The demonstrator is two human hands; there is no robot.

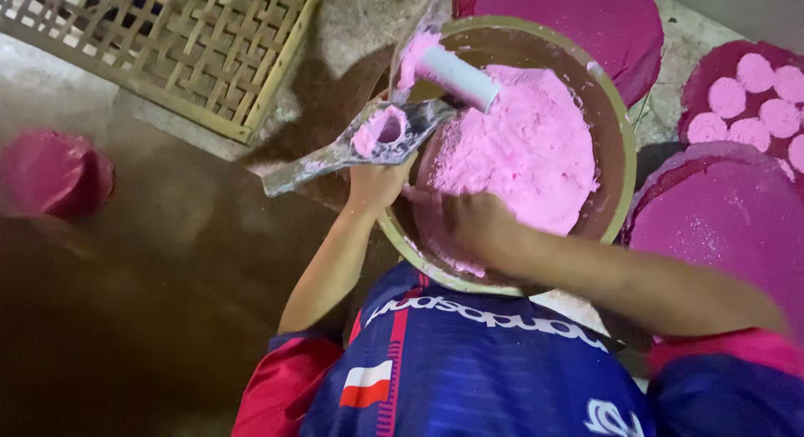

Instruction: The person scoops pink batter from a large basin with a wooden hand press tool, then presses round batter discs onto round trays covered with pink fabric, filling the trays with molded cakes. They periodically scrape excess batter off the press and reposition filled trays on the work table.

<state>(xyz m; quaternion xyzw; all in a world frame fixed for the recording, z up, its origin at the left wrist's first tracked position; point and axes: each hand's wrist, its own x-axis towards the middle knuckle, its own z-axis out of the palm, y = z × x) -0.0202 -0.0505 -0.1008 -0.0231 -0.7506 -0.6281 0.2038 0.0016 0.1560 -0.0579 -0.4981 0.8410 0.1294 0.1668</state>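
My left hand (378, 184) grips a flat grey metal mould (352, 148) from below; its round hollow is packed with pink paste. My right hand (481, 227) reaches into a large brown bowl (618, 144) with a pale green rim, fingers curled in the pink dough (523, 148) that fills it. A white cylinder (459, 77) smeared with pink lies across the bowl's upper left rim, just above the mould.
A woven bamboo tray (176, 43) lies at the top left. Round magenta trays stand to the right: one with several pink discs (758, 93), one dusted purple (720, 223), another behind the bowl (578, 18). A pink lump (52, 173) sits at the far left.
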